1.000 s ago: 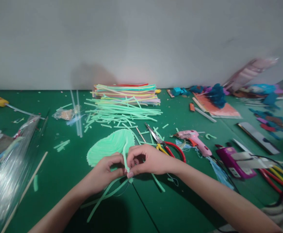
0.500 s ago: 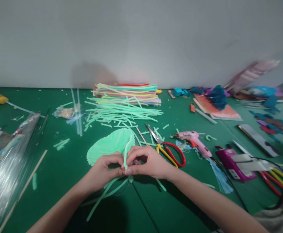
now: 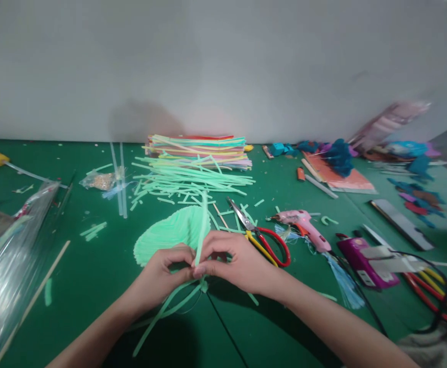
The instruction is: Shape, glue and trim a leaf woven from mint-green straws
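Thumb and fingers of my left hand (image 3: 168, 273) pinch light-green pipe cleaners at a joined spot in front of me. My right hand (image 3: 229, 260) meets it there, pinching the base of a green pipe cleaner (image 3: 203, 220) that stands upright between my fingers. Below my hands, more green strands (image 3: 158, 316) trail down to the left from a small knotted lump (image 3: 204, 284). A leaf-shaped panel of green pipe cleaners (image 3: 169, 232) lies on the table just beyond my left hand. The exact joint is hidden by my fingertips.
Scissors with red and yellow handles (image 3: 273, 245) lie right of my hands, beside a pink glue gun (image 3: 303, 225). A heap of green pipe cleaners (image 3: 192, 176) is behind. A purple box (image 3: 367, 263) sits at right, plastic sleeves (image 3: 20, 266) and a wooden stick (image 3: 35, 296) at left.
The pipe cleaner between my fingers now stands taller and straighter, where its top was bent before. Both hands keep their pinch in nearly the same place. The view has shifted slightly.
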`<state>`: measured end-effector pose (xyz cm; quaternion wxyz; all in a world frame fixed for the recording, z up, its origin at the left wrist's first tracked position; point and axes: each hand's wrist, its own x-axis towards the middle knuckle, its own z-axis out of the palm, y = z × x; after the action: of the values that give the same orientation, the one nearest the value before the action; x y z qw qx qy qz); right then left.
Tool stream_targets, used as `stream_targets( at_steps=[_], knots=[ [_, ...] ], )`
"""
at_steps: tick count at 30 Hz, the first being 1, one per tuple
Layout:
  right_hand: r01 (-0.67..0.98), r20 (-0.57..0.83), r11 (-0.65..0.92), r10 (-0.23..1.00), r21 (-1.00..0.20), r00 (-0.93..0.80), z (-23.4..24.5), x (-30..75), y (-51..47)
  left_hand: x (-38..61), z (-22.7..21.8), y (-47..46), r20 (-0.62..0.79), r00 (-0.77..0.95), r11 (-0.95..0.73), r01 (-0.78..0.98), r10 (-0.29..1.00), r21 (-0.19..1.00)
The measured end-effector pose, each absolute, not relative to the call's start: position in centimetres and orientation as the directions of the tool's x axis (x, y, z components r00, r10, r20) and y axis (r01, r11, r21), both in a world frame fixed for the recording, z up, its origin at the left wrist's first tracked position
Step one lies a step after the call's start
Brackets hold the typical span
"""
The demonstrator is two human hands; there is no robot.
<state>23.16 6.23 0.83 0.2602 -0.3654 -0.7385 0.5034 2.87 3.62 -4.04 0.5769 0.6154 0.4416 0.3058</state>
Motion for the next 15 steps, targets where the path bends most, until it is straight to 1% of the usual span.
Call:
stream_targets(
  at_steps=[2, 3, 5, 6, 7, 8, 9, 10, 12, 15],
  knots=[
    [0.473, -0.008, 0.347, 0.8, -0.809, -0.601, 2.4, 24.6, 6.0, 2.8, -4.1, 3.7, -0.143, 0.431, 0.069, 0.182, 0.891, 0.981],
    [0.598, -0.042, 0.363, 0.831, -0.714, -0.554, 3.1, 25.6, 5.8, 2.7, -4.1, 3.8, -0.147, 0.435, 0.077, 0.175, 0.888, 0.982],
    [0.833, -0.099, 0.301, 0.917, -0.464, -0.386, 3.8, 27.8, 5.4, 2.7, -4.1, 3.9, -0.154, 0.441, 0.09, 0.162, 0.884, 0.983],
    [0.911, -0.124, 0.25, 0.945, -0.327, -0.304, 3.8, 28.9, 5.2, 2.7, -4.1, 3.9, -0.156, 0.441, 0.095, 0.157, 0.884, 0.983],
    [0.956, -0.172, 0.201, 0.956, -0.213, -0.239, 3.6, 29.9, 5.0, 2.7, -4.1, 3.9, -0.157, 0.44, 0.099, 0.153, 0.884, 0.983],
    [0.979, -0.228, 0.154, 0.957, -0.135, -0.182, 3.2, 30.8, 4.8, 2.7, -4.1, 3.9, -0.158, 0.44, 0.101, 0.151, 0.884, 0.983],
    [0.988, -0.282, 0.124, 0.948, -0.097, -0.147, 2.7, 31.5, 4.7, 2.8, -4.0, 3.9, -0.159, 0.44, 0.103, 0.149, 0.884, 0.984],
    [0.988, -0.329, 0.12, 0.933, -0.097, -0.145, 2.1, 32.1, 4.7, 2.8, -4.0, 3.9, -0.159, 0.438, 0.104, 0.148, 0.885, 0.984],
    [0.977, -0.373, 0.135, 0.908, -0.166, -0.189, 1.0, 32.6, 4.7, 2.8, -4.0, 3.8, -0.158, 0.435, 0.104, 0.146, 0.886, 0.984],
    [0.961, -0.372, 0.107, 0.907, -0.254, -0.199, -0.1, 32.5, 5.1, 2.8, -3.9, 3.8, -0.156, 0.427, 0.101, 0.149, 0.891, 0.984]
  ],
)
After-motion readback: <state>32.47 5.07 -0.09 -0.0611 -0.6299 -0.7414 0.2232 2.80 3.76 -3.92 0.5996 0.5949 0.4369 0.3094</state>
